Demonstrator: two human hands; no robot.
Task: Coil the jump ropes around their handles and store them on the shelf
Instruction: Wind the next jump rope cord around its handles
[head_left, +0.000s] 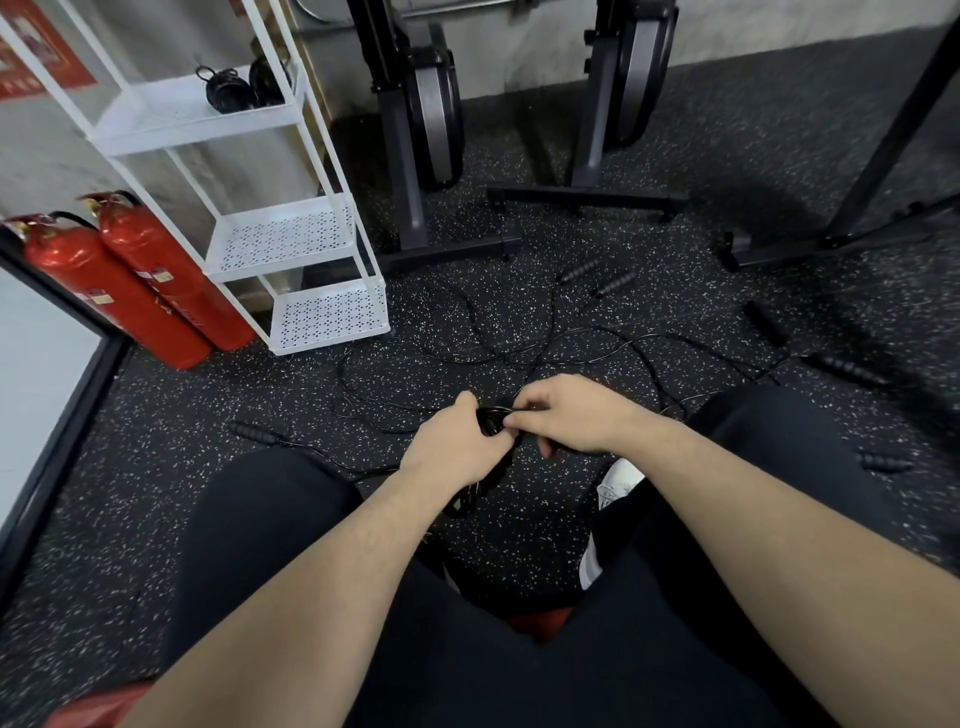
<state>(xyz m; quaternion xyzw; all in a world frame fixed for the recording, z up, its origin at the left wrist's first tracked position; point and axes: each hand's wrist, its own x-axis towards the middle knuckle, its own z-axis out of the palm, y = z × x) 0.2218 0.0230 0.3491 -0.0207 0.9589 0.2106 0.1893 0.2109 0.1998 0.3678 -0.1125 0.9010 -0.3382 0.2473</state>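
Observation:
My left hand grips a black jump rope bundle, its handles hanging down below my fist. My right hand pinches the thin black cord right beside the bundle. Loose black rope lies tangled on the speckled floor in front of me. More black handles lie about: a pair at the far middle, one at the right, one at the left. The white shelf stands at the upper left, with two coiled ropes on its upper tier.
Two red fire extinguishers lean beside the shelf. Dark exercise machine frames stand behind the ropes. A black rack leg crosses the right. My knees in black trousers fill the bottom, with a white shoe between them.

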